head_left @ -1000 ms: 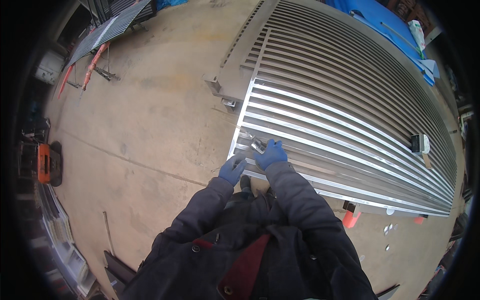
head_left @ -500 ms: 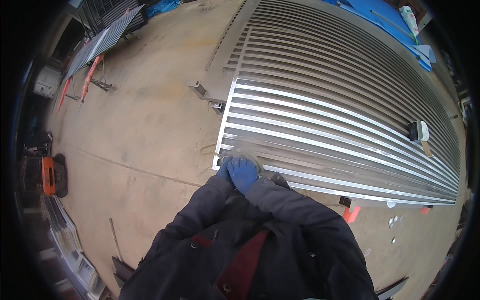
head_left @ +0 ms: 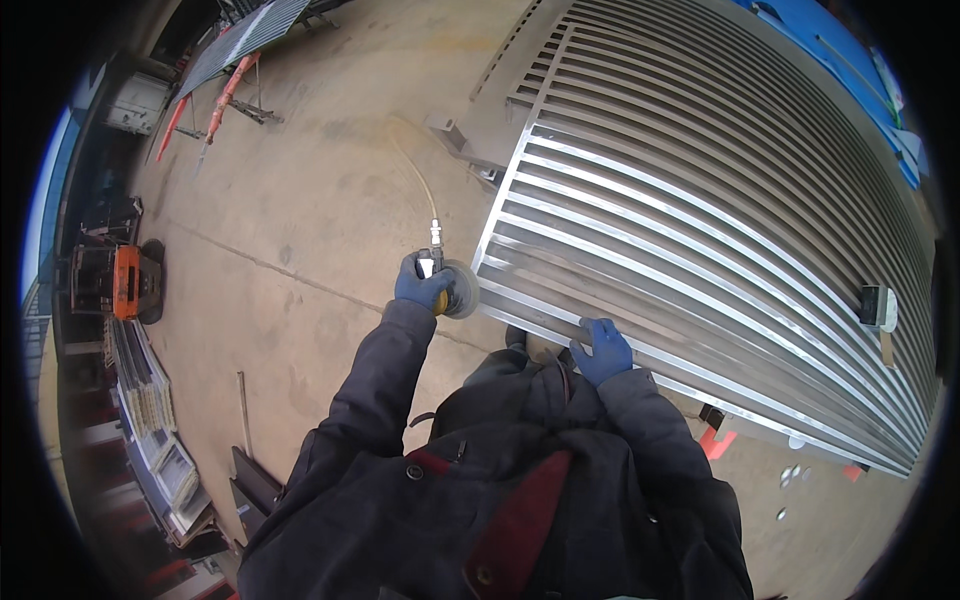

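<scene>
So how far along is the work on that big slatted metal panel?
The slatted metal panel looks fully assembled, its slats already bright across most of the surface. In hand: the left hand holds a round air sander on a hose at the panel's near corner, while the right hand rests on the near edge. How much sanding is left cannot be told.

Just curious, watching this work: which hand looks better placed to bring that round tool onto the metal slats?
Probably the left hand: it already holds the round sander beside the slatted metal panel. The right hand rests flat on the panel's edge.
</scene>
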The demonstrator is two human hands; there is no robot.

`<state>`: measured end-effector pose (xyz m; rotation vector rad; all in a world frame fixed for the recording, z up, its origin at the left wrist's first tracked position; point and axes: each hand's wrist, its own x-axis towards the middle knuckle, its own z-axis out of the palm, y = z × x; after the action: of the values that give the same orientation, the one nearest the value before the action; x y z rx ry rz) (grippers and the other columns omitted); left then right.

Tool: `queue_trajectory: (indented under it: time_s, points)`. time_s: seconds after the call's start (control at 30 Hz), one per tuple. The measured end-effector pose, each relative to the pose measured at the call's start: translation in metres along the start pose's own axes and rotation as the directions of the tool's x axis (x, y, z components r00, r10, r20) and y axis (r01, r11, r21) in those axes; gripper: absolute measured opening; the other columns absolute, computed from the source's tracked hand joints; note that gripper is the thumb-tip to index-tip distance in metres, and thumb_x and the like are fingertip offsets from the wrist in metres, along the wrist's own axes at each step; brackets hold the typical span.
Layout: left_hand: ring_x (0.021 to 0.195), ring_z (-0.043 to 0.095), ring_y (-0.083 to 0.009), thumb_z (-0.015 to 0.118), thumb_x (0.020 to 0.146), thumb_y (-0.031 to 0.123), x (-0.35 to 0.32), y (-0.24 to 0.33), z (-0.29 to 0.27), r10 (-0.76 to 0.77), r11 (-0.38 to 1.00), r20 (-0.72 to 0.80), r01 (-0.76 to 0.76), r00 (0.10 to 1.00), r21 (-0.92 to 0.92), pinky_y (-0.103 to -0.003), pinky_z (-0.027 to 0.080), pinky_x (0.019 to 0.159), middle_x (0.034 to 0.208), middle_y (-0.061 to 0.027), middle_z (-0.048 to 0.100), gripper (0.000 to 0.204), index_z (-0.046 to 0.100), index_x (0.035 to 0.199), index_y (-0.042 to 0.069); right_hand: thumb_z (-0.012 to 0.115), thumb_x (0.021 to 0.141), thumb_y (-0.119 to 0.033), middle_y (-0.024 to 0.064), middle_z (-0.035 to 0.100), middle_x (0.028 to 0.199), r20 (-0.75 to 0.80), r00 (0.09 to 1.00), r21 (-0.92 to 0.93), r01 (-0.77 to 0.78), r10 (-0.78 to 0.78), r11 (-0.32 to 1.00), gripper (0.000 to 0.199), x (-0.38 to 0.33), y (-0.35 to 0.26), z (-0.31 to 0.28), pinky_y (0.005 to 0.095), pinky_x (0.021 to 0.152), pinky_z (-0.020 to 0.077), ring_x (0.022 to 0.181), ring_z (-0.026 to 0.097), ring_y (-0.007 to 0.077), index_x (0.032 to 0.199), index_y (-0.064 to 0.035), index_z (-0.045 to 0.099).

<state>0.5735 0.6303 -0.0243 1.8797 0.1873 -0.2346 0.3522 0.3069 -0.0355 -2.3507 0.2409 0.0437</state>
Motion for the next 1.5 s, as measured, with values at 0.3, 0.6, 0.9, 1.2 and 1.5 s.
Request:
queue_trajectory:
  time_s: [0.3,0.6,0.9,1.2,1.5]
  points:
    - [0.092,0.067,-0.0210,0.086,0.071,0.021,0.030,-0.003,0.080,0.074,0.945,-0.020,-0.063,0.997,0.320,-0.035,0.055,0.083,0.105,-0.0128,0.067,0.067,0.053,0.126,0.000,0.074,0.084,-0.032,0.0139,0.064,0.109,-0.050,0.979,0.079,-0.192,0.197,0.978,0.041,-0.051,0.032,-0.008,0.0446,0.076,0.0555,0.088,0.067,0.0318,0.117,-0.0090,0.063]
    - [0.091,0.068,-0.0198,0.088,0.072,0.026,0.012,0.006,0.146,-0.110,0.936,-0.113,0.141,0.988,0.321,-0.036,0.056,0.082,0.102,-0.0128,0.068,0.067,0.052,0.122,-0.001,0.077,0.081,-0.036,0.0235,0.056,0.129,-0.059,0.996,0.065,0.074,-0.070,0.995,0.078,0.055,-0.046,0.020,0.0461,0.094,0.0511,0.114,0.060,0.0381,0.143,-0.0031,0.045]
    - [0.079,0.067,-0.0156,0.079,0.086,0.034,0.029,-0.011,0.154,-0.296,0.955,0.300,0.292,0.907,0.060,-0.030,0.056,0.066,0.097,-0.0108,0.069,0.049,0.060,0.109,-0.005,0.078,0.077,-0.045,0.0283,0.049,0.135,-0.018,0.999,-0.174,-0.052,0.049,0.983,0.087,0.121,-0.087,0.054,0.0494,0.095,0.0520,0.118,0.058,0.0428,0.141,0.0002,0.041]
    - [0.105,0.065,-0.0218,0.068,0.092,0.021,0.104,0.008,0.029,0.267,0.832,0.423,-0.429,0.866,0.352,-0.038,0.052,0.089,0.116,-0.0098,0.068,0.039,0.062,0.129,0.010,0.076,0.079,-0.041,0.0196,0.054,0.113,-0.066,0.937,-0.445,-0.334,0.342,0.831,0.058,0.157,-0.114,0.073,0.0475,0.075,0.0582,0.101,0.064,0.0372,0.116,-0.0042,0.051]
    - [0.123,0.056,-0.0277,0.070,0.080,0.033,0.231,-0.005,-0.004,0.506,0.097,0.639,-0.774,0.580,0.626,-0.051,0.023,0.120,0.128,-0.0072,0.064,0.051,0.064,0.129,0.018,0.079,0.078,-0.035,0.0163,0.058,0.115,-0.228,0.906,-0.362,-0.418,0.356,0.833,0.047,0.155,-0.123,0.087,0.0513,0.084,0.0536,0.106,0.061,0.0397,0.114,-0.0133,0.059]
